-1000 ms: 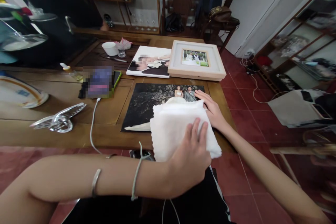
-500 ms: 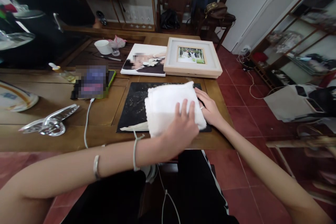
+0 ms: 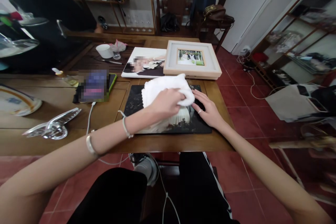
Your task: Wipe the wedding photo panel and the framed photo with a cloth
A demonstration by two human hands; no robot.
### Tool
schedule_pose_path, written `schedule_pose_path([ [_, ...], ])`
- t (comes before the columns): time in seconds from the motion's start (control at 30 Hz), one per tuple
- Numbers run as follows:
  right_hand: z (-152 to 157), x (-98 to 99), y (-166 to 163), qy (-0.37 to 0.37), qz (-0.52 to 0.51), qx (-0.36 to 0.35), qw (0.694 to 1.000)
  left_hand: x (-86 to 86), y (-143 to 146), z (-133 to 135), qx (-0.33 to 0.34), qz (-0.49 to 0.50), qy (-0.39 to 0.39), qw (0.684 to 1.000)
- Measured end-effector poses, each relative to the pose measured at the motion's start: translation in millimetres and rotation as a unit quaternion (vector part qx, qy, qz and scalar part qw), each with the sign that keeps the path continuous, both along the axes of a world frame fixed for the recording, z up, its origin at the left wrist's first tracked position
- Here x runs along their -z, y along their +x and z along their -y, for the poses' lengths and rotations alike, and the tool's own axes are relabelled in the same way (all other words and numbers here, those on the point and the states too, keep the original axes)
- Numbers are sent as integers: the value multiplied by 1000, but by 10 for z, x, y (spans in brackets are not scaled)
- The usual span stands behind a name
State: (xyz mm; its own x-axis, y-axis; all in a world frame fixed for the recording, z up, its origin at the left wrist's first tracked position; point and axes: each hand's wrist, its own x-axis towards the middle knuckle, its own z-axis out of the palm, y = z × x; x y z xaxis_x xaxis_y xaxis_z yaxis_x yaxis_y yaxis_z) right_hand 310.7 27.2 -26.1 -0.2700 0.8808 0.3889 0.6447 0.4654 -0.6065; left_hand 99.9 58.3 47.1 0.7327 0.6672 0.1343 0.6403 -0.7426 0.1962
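Left hand [image 3: 168,103] clutches white cloth [image 3: 157,87], hiding much of the print [image 3: 182,117]; right hand [image 3: 208,110] lies outstretched.

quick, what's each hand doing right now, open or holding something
Left hand: closed on the white cloth.
Right hand: open, resting at the dark print's right edge.

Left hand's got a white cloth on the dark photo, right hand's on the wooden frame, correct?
Not quite: the head view shows the right hand on the dark photo, at its right edge, not the frame. The left hand does have the white cloth on the photo.
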Motion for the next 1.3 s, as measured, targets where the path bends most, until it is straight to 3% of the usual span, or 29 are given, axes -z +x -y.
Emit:
schedule_pose_path([
  [0.13,11,-4,-6,6,6,15,1000,80,207,-370,46,135,7,990],
  [0.3,2,9,17,9,2,27,1000,136,538,-388,82,99,-21,992],
  [0.4,3,-1,19,9,3,18,1000,125,415,-390,68,35,-4,997],
  [0.5,11,-19,11,2,-4,10,1000,142,114,-371,40,-14,11,999],
  [0.67,21,-30,-1,-3,-9,11,1000,254,-258,-127,-8,-84,66,994],
  [0.8,22,-26,-5,1,-2,14,1000,298,-285,10,-6,-113,87,990],
  [1.03,22,-36,-8,0,13,7,1000,245,-117,-227,30,-147,125,981],
  [1.13,17,-33,-5,-1,10,9,1000,211,-32,-6,60,-152,140,977],
  [1.3,13,-31,20,-5,1,0,1000,181,52,949,113,-126,164,972],
])
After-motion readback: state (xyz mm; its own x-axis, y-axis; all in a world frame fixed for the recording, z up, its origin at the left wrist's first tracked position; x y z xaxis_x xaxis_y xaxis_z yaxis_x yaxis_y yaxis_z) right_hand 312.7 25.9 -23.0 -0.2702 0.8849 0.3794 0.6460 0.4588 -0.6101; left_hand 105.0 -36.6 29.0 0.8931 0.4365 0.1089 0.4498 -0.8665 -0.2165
